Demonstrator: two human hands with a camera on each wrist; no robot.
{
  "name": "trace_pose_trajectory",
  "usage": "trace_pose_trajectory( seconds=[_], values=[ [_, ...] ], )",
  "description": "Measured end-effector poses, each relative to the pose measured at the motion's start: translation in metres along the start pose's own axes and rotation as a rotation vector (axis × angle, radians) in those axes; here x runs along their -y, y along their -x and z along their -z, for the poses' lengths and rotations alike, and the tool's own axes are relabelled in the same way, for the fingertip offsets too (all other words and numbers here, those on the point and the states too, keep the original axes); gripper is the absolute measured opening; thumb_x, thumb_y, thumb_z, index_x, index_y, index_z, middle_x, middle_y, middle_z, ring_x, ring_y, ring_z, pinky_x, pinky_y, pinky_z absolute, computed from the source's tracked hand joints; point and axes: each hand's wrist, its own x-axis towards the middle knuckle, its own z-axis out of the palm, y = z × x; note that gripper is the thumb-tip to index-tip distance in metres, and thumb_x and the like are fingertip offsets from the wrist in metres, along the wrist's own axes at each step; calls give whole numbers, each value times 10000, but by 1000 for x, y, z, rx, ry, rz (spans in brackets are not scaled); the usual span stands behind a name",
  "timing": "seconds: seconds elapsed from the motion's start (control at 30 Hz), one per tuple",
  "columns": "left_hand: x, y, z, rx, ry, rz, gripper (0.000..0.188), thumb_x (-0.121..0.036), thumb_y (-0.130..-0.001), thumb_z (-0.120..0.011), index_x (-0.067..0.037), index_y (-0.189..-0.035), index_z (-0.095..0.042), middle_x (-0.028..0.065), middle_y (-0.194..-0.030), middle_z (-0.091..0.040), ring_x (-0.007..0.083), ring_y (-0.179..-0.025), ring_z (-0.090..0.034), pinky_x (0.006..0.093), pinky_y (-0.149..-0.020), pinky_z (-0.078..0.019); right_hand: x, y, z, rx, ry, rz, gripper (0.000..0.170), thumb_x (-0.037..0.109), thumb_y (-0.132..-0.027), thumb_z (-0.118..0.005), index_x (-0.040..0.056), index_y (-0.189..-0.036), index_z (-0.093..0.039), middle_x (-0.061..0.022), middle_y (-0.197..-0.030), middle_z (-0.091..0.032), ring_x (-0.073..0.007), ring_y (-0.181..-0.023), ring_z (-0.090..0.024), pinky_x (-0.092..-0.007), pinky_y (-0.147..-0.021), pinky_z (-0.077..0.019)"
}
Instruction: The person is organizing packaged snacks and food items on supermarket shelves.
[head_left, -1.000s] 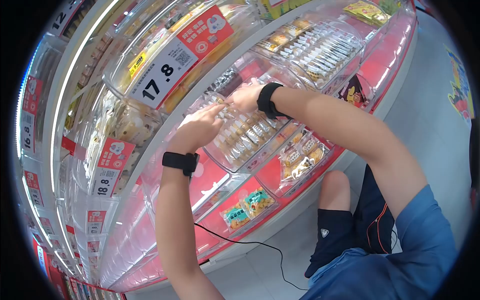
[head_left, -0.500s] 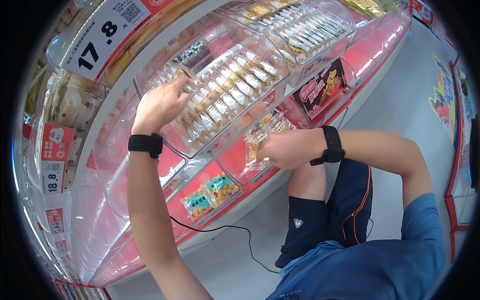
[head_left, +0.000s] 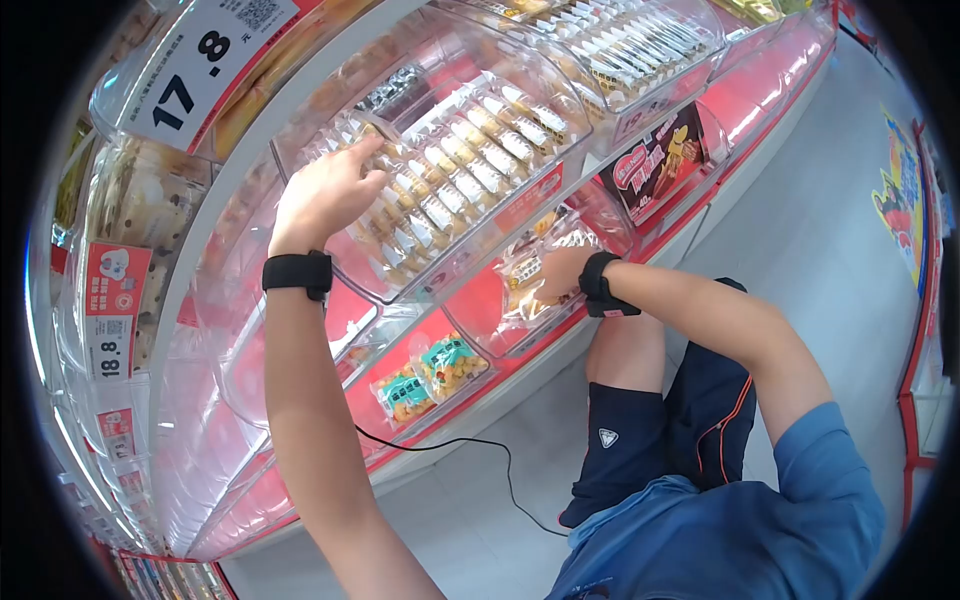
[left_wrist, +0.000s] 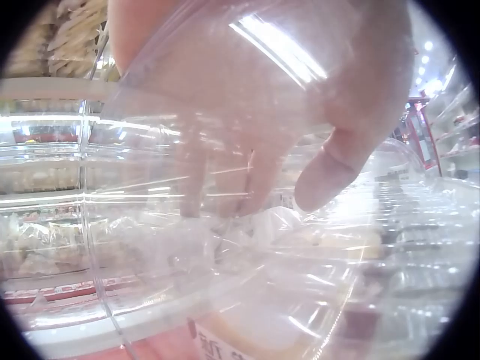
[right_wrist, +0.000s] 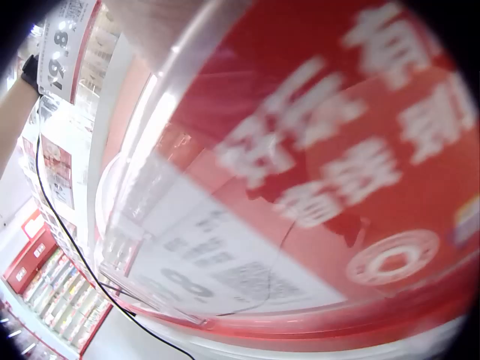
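Observation:
In the head view, my left hand (head_left: pixel 325 195) reaches into a clear bin (head_left: pixel 425 290), its fingertips at the left end of rows of small wrapped packets (head_left: pixel 455 170). The left wrist view shows this hand (left_wrist: pixel 262 97) through clear plastic, fingers extended downward and thumb apart; whether it touches a packet is unclear. My right hand (head_left: pixel 563 273) is over clear-wrapped snack packets (head_left: pixel 525 285) in a lower bin, its fingers mostly hidden. In the right wrist view, a red and white label (right_wrist: pixel 300 157) fills much of the picture and only a blurred part of the hand shows.
Two packets with teal labels (head_left: pixel 450 360) lie in the lower tier, left of my right hand. A dark box (head_left: pixel 655 165) stands to its right. The upper shelf bears a 17.8 price sign (head_left: pixel 195 75). A black cable (head_left: pixel 505 465) hangs below the counter.
My right hand has left the upper bin beside my left hand and moved down to the lower bin. My left hand remains in the upper bin. The head view has shifted.

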Motion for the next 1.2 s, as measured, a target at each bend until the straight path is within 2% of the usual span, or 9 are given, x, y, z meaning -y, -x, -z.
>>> trace_pose_trajectory(
  seconds=[0.07, 0.17, 0.3, 0.4, 0.63, 0.73, 0.83, 0.9, 1.2],
  values=[
    [-3, 0, 3, 20, -8, 21, 496, -289, -821, -509, -173, -1303, -533, 167, -1209, -603, 331, -1124, -560, 402, -966, -426, 13, -11, -9, -8, 6, 34, 427, 434, -713, -615, 16, -682, -700, -125, -671, -680, -269, -665, -678, -370, -640, -537],
    [-1, 0, 1, 0, -2, 9, 507, -294, -809, -521, -177, -1302, -534, 171, -1194, -610, 338, -1112, -565, 404, -963, -427, 24, -39, -22, -23, 44, 25, 489, 466, -713, -605, -1, -808, -714, -192, -849, -692, -320, -821, -672, -394, -745, -526],
    [1, 1, -2, -48, -25, -23, 504, -295, -792, -511, -164, -1278, -540, 177, -1128, -635, 331, -1059, -595, 412, -920, -458, 30, -44, -40, -149, -135, -170, 492, 315, -631, -690, -4, -1004, -685, -201, -1084, -646, -339, -1003, -638, -400, -862, -504],
    [-1, 0, 2, -31, -15, -14, 512, -288, -791, -523, -169, -1288, -544, 163, -1176, -620, 330, -1093, -578, 408, -950, -441, 34, -47, -41, -238, -206, -286, 571, 287, -602, -752, -55, -1046, -645, -230, -1092, -632, -361, -1022, -625, -385, -881, -496],
    [7, -1, -6, -89, -17, -52, 517, -322, -783, -523, -168, -1276, -546, 158, -1129, -641, 311, -1059, -602, 412, -913, -471, 27, -25, -29, -292, -634, -133, 559, 330, -575, -807, -105, -875, -626, -242, -884, -663, -378, -874, -652, -372, -712, -521],
    [7, -2, -3, -52, -10, -39, 503, -322, -786, -525, -177, -1267, -549, 157, -1119, -645, 316, -1055, -603, 413, -910, -472, 16, -3, 10, -252, -467, -120, 473, 294, -658, -750, -112, -879, -649, -252, -884, -668, -313, -865, -675, -396, -749, -536],
    [5, -1, -3, -57, -2, -17, 494, -324, -789, -521, -182, -1262, -550, 157, -1118, -646, 326, -1048, -604, 410, -908, -471, -28, -9, 18, -258, -96, 43, 333, 240, -775, -625, -68, -897, -661, -259, -920, -661, -370, -876, -659, -436, -772, -528],
    [4, -1, -4, -47, 5, -6, 500, -323, -789, -516, -184, -1268, -549, 157, -1116, -648, 323, -1048, -605, 408, -908, -471, -20, 32, 30, -432, -110, -109, 326, 250, -850, -548, -60, -862, -650, -264, -894, -656, -395, -857, -655, -465, -763, -524],
    [10, -4, -8, -56, 0, -28, 510, -315, -789, -505, -178, -1278, -547, 150, -1101, -658, 320, -1055, -602, 397, -923, -465, -30, 11, -2, -279, 110, -126, 480, 401, -805, -586, -59, -907, -678, -279, -913, -656, -383, -830, -670, -401, -753, -540]
  ],
)
